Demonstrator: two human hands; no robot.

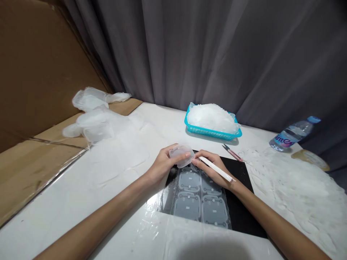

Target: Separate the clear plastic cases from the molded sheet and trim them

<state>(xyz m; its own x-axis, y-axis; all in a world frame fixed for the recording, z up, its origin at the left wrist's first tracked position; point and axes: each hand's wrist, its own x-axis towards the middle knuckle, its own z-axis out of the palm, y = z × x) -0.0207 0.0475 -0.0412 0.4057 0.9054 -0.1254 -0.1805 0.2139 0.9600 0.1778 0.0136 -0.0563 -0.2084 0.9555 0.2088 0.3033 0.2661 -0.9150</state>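
Observation:
A thin translucent plastic piece (182, 155) with rounded edges is pinched between the thumb and fingers of my left hand (165, 160). My right hand (213, 168) is closed around a slim white pen-like tool (215, 168), which slants back over the hand toward the wrist. The right fingertips meet the right edge of the translucent piece; the tool's tip is too small to make out. Below both hands lies a clear sheet (187, 206) with several rounded, frosted shapes, on a black mat (242, 196).
A turquoise basket (214, 134) heaped with white translucent pieces stands at the back. Pink-handled thread snips (232, 153) lie right of the mat, near a tilted-looking water bottle (294, 134). Loose translucent scraps (300, 191) cover the right side; more pieces (97, 124) pile up left, beside cardboard (46, 144).

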